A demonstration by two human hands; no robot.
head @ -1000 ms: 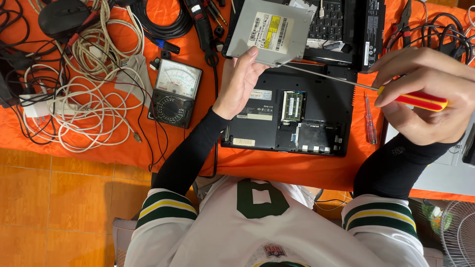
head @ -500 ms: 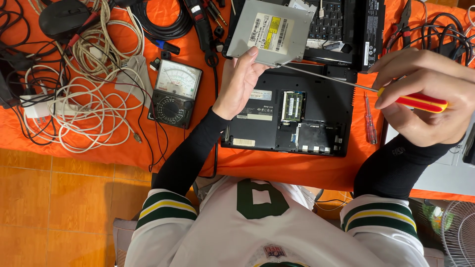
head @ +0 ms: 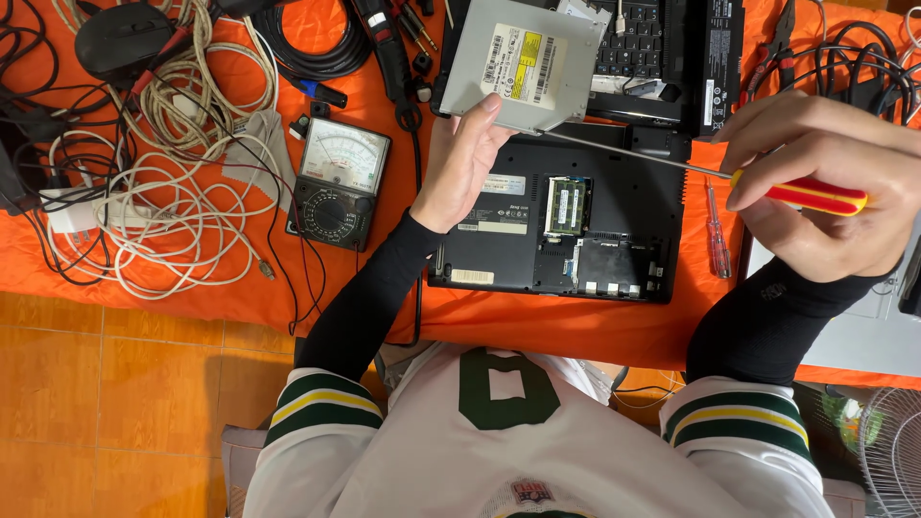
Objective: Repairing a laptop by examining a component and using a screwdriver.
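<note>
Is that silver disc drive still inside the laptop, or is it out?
Out. The left hand holds the drive above the upturned laptop, apart from it, while the right hand touches a screwdriver tip to its edge.

Item count on the worktop [head: 576,331]

Counted: one optical drive [head: 523,62], one opened laptop [head: 576,230], two screwdrivers [head: 801,195] [head: 717,240], one analogue multimeter [head: 336,182], one mouse [head: 120,38], one pair of pliers [head: 782,34].

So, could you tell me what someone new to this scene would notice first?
Probably the left hand holding a flat silver optical drive up at top centre, with the long shaft of a red-handled screwdriver in the right hand reaching to its edge. Below lies an opened black laptop base on the orange cloth, with an analog multimeter and tangled white cables to the left.
</note>
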